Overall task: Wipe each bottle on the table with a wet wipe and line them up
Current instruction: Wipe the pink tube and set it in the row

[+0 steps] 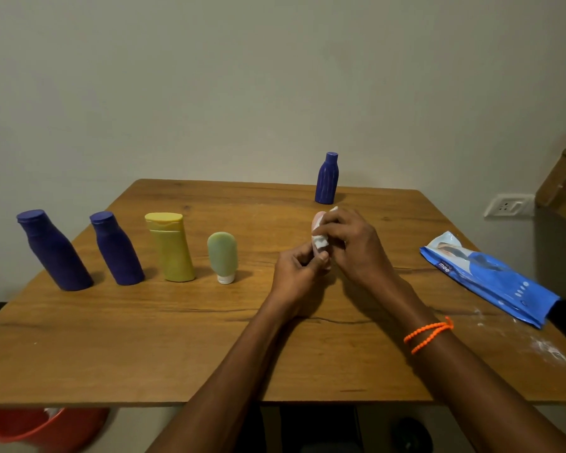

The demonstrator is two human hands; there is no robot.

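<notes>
The person holds a small pale bottle (317, 220) above the table (177, 338), between both hands, just in front of the ribbed blue bottle (326, 178) that stands near the far edge. The left hand (299, 273) has its fingers curled round the lower end of the pale bottle. The right hand (350, 243) pinches a white wet wipe (321, 241) against the bottle's side. Most of the bottle is hidden by the fingers, so its shape and cap cannot be told.

Left of the ribbed blue bottle, and nearer the person, four bottles stand in a row: a large blue bottle (54, 253), a second blue bottle (116, 250), a yellow bottle (170, 248) and a green tube (222, 256) resting on its white cap. The blue wipe pack (490, 279) lies to the right of the ribbed blue bottle, near the table's right edge.

Hazards, as judged from this position:

- Slip: a wet surface held by fingertips alone may twist out of the left hand and drop onto the table.
- Knock-over: the green tube stands on a narrow cap; setting the pale bottle down too close beside it may topple it into the row.
- Omission: the ribbed blue bottle stands apart from the row and may be left unwiped.
</notes>
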